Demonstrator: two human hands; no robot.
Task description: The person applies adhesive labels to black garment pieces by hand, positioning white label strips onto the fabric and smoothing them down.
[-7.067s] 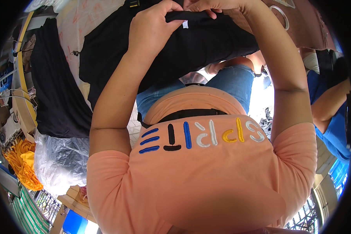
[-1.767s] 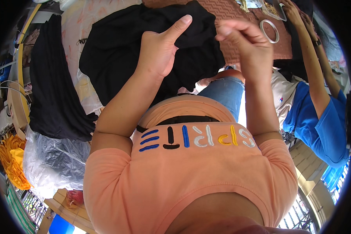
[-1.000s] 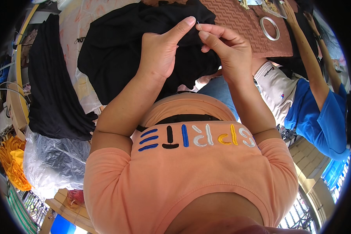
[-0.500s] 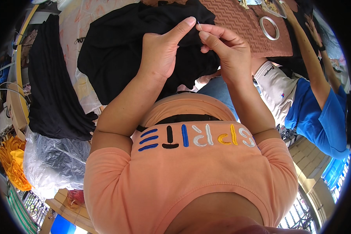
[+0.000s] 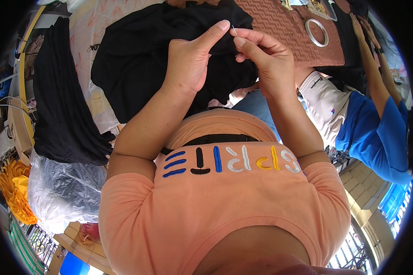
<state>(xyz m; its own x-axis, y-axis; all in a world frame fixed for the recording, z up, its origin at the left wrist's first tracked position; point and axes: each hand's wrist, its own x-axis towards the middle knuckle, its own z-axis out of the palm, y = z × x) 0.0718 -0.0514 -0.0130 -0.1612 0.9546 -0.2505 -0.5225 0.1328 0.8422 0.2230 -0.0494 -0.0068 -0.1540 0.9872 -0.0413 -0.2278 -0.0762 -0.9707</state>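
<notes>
In the head view, the right hand (image 5: 232, 33) pinches a needle (image 5: 234, 30) over black cloth (image 5: 137, 64) on the bench (image 5: 287, 34). The left hand (image 5: 188, 62) sits thumb-up; I can't tell its grip. The cloth should gather softly; the light, slippery-looking needle wants a fingertip pinch.

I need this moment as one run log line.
left hand: at black cloth, grip unclear | right hand: pinching thin needle | nearby: white ring on brown mat

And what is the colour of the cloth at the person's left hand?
The cloth is black; it shows best in the head view, the only one.
</notes>
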